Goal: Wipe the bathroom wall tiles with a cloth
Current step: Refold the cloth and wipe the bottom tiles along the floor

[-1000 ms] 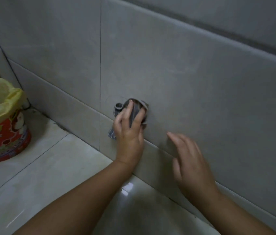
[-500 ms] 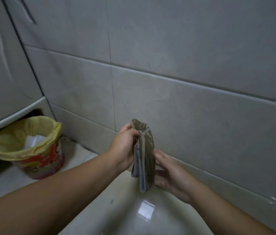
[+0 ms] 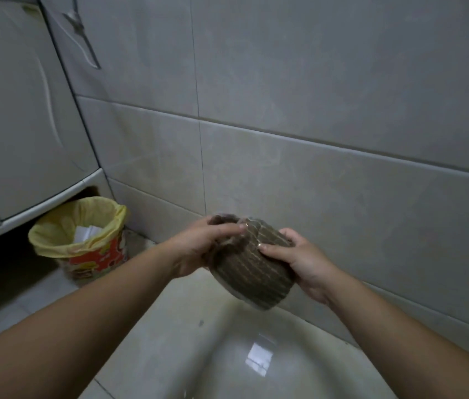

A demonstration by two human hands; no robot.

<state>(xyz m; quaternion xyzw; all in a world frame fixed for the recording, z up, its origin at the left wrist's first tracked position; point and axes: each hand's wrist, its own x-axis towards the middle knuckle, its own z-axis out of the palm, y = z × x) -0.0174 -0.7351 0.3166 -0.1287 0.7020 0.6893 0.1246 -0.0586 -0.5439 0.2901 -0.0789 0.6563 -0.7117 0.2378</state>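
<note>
A grey-brown ribbed cloth (image 3: 252, 272) is held between both hands, away from the wall and above a glossy white basin (image 3: 227, 358). My left hand (image 3: 201, 246) grips the cloth's upper left edge, thumb on top. My right hand (image 3: 299, 263) holds its right side, thumb pressed on the front and fingers behind. The grey wall tiles (image 3: 342, 197) stand behind the cloth, with grout lines across and down them.
A red patterned waste bin (image 3: 95, 260) with a yellow liner and paper inside stands on the floor at the left, under a white cabinet (image 3: 20, 125). A metal fitting (image 3: 82, 36) hangs on the wall at upper left.
The cloth left the wall a second ago and came into both hands. Since half a second ago it turned from hanging folded to spread flat between the hands.
</note>
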